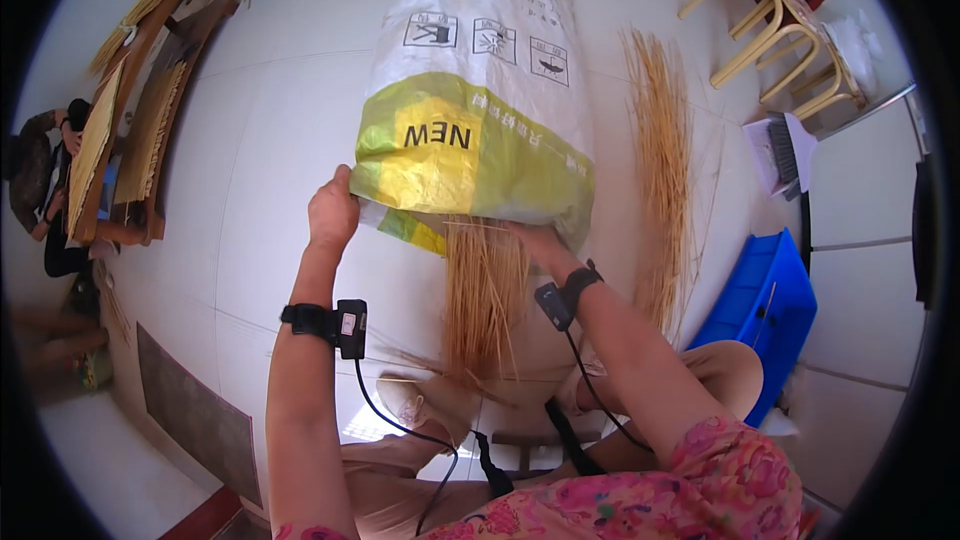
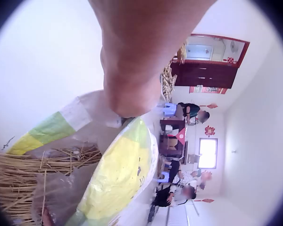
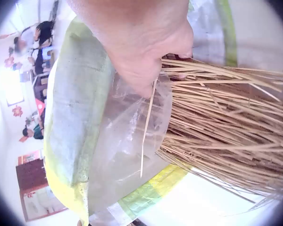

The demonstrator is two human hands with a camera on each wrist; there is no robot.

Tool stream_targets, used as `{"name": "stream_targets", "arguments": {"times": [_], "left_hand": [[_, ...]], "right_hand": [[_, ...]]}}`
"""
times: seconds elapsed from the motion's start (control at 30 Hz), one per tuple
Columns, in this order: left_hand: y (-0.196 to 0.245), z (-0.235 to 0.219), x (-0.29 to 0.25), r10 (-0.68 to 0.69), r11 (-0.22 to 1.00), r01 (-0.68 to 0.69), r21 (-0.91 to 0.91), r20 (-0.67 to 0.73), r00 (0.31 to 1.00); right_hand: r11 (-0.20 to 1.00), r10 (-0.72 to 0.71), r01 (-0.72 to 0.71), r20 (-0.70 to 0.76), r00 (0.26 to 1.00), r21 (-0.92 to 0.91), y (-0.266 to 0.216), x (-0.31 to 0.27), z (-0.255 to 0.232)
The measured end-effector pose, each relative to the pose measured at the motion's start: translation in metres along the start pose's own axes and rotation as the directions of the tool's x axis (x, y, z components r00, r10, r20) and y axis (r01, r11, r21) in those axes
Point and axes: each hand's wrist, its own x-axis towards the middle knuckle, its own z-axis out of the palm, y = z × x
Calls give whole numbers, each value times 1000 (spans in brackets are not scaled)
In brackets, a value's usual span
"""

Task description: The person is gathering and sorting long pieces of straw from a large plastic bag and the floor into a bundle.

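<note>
A large woven plastic sack [image 1: 480, 140], white with green and yellow bands and a clear inner liner [image 3: 132, 127], lies on the floor with its mouth facing me. My left hand [image 1: 333, 208] grips the left corner of that mouth. Long dry straw stalks [image 1: 482, 300] stick out of the opening toward my feet. At the right side of the mouth, my right hand [image 3: 146, 47] reaches under the upper edge, its fingers curled on some stalks beside the liner. In the head view the sack hides its fingertips. One stray stalk [image 3: 147, 136] lies across the liner.
A long pile of straw [image 1: 662, 160] lies right of the sack. Further right are a blue bin [image 1: 745, 310], a dustpan with brush [image 1: 785, 155] and stools [image 1: 790, 20]. Wooden racks with straw [image 1: 150, 130] and a seated person [image 1: 45, 180] are at the left.
</note>
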Motion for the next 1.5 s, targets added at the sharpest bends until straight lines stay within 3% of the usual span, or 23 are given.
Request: {"name": "stream_targets", "arguments": {"times": [0.03,0.13,0.17,0.37,0.5,0.57,0.63,0.67,0.77,0.83,0.9,0.93,1.03,1.13,1.27,1.33,1.43,1.5], "left_hand": [[-2,-11,-1,-23,1000,23,-10,-9,1000],[-1,-21,-18,-102,993,100,-66,-37,994],[-7,-24,-25,-109,993,105,-51,-60,992],[-71,-78,-59,-216,976,213,-39,-143,966],[-80,-81,-95,-350,936,331,-116,-232,908],[-77,-72,-107,-401,914,368,-169,-252,881],[-66,-79,-108,-450,891,415,-187,-232,862],[-54,-84,-107,-460,885,428,-183,-215,861],[-30,-86,-101,-482,874,462,-153,-144,864],[-18,-92,-94,-484,871,472,-137,-69,872],[-10,-92,-95,-481,876,479,-58,-28,876],[-7,-92,-98,-475,880,475,-15,-7,880],[-1,-94,-127,-498,861,491,129,20,867],[16,-97,-172,-541,819,522,239,16,841],[40,-93,-211,-591,792,529,306,166,789],[49,-80,-211,-559,823,510,251,195,806],[28,-45,-199,-503,864,478,156,302,810],[17,-32,-180,-461,878,475,56,365,809]], "right_hand": [[1000,5,-3,81,997,-19,-19,-1,-3],[976,-199,212,213,956,-39,-30,17,-6],[956,-230,265,239,943,-126,-35,23,-1],[732,-344,508,398,850,-453,-91,62,74],[723,-186,411,417,890,-555,-124,61,95],[613,-146,444,459,876,-653,-112,78,103],[495,-96,446,463,881,-746,-150,38,104],[541,-85,345,358,930,-767,-154,19,105],[457,-178,286,229,957,-842,-103,-1,108],[319,-229,299,233,945,-899,-94,-65,109],[216,-206,356,314,927,-909,-61,-92,103],[168,-193,385,353,916,-907,-47,-94,99],[4,-376,339,313,873,-941,-1,-79,83],[-71,-330,332,336,882,-941,6,-51,56],[-111,-309,259,281,909,-960,-9,-23,5],[-126,-276,191,219,936,-973,-22,-26,-21],[59,-258,210,188,948,-976,-9,-20,-29],[42,-477,280,227,849,-959,-8,-42,-34]]}}
